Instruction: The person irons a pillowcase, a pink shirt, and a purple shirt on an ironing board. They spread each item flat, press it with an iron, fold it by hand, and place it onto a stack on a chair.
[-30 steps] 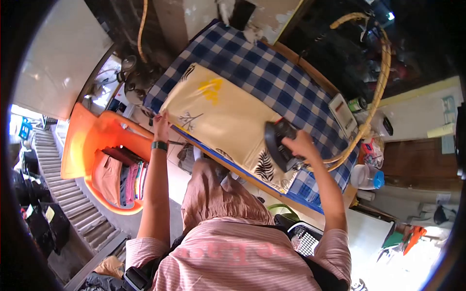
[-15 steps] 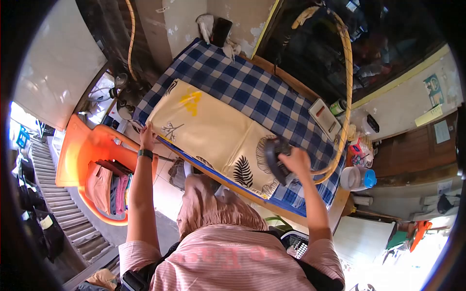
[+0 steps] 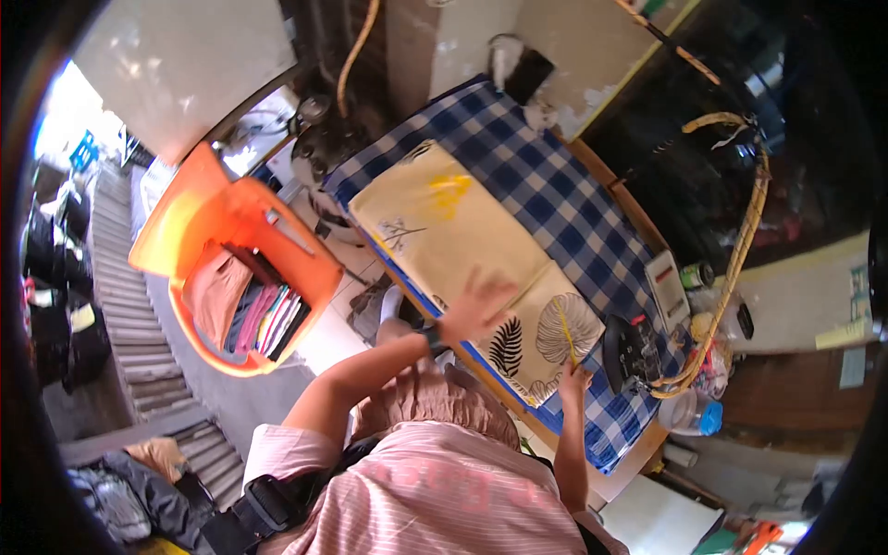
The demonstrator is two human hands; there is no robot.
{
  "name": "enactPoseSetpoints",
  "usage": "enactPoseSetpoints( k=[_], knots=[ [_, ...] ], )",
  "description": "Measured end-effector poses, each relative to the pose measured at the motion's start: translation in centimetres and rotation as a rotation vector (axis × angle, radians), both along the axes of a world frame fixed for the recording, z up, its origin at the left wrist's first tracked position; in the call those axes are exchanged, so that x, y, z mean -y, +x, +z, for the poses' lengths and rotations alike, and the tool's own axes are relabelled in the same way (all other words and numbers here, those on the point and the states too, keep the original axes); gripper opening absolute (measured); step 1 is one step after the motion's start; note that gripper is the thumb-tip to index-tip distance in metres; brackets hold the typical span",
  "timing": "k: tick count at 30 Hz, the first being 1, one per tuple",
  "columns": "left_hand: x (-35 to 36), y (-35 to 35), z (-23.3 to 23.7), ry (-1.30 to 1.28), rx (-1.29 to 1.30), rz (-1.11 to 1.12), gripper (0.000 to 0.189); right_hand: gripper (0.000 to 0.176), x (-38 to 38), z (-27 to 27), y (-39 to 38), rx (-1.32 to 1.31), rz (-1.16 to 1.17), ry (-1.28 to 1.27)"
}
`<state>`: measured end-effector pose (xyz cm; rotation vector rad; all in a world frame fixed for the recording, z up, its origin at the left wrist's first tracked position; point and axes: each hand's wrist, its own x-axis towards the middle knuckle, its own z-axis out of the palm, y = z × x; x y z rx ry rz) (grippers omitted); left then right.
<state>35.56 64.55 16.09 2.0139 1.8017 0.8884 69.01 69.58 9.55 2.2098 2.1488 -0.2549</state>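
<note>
A folded cream cloth (image 3: 462, 242) with leaf prints and a yellow patch lies on the blue-and-white checked table cover (image 3: 536, 187). Over the cloth's near edge hovers my left hand (image 3: 478, 305), fingers spread, slightly blurred, holding nothing. My right hand (image 3: 575, 377) pinches the cloth's near right corner, where a thin yellow strip runs up the fabric. The dark iron (image 3: 629, 353) rests on the checked cover just right of the cloth, apart from both hands, its wrapped hose rising behind it.
An orange chair (image 3: 319, 268) holding folded clothes (image 3: 264, 310) stands left of the table. A white tray (image 3: 667, 289), a can (image 3: 696, 276) and a blue-lidded container (image 3: 689, 413) are at the right end. A dark phone-like object (image 3: 528, 76) sits at the far corner.
My right hand has let go of the iron and taken the cloth's corner. My left hand has left the cloth's left corner and moved right, fingers spread. The view has turned.
</note>
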Motion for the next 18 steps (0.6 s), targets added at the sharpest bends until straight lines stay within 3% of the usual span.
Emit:
enactPoseSetpoints(
  k=[1, 3, 4, 6, 7, 9, 12, 16, 18],
  knots=[
    [-0.3, 1.2, 0.1, -0.164, -0.035, -0.124, 0.059, 0.047, 0.0, 2.0, -0.8, 0.004, 0.026, -0.009],
    [-0.5, 2.4, -1.7, -0.13, -0.073, -0.085, 0.059, 0.051, -0.3, 8.4, -3.3, -0.793, -0.369, -0.236],
    [-0.7, 2.5, -2.6, -0.087, -0.116, -0.067, 0.06, 0.051, -1.0, 10.0, -4.2, -0.788, -0.354, -0.242],
    [-0.9, 1.9, -3.0, -0.092, -0.145, -0.096, 0.06, 0.036, -2.5, 12.8, -5.9, -0.949, -0.092, -0.104],
    [-1.0, 1.5, -2.9, -0.165, -0.018, -0.139, 0.06, 0.036, -3.1, 14.1, -7.4, -0.946, -0.082, -0.111],
    [-1.1, 0.3, -1.9, -0.239, 0.113, -0.171, 0.059, 0.026, -4.1, 17.5, -12.5, -1.45, -0.014, -0.13],
    [-1.3, -2.5, -0.2, -0.383, 0.689, -0.25, 0.056, 0.028, -5.7, 20.6, -21.1, -1.566, 0.073, -0.075],
    [-0.7, -6.4, -0.5, -0.204, 1.306, -0.178, 0.053, 0.038, -6.7, 21.9, -32.9, -1.614, 0.127, -0.173],
    [0.0, -8.5, -1.2, -0.067, 1.641, -0.142, 0.052, 0.047, -6.3, 21.8, -37.9, -1.686, 0.212, -0.494]
  ],
)
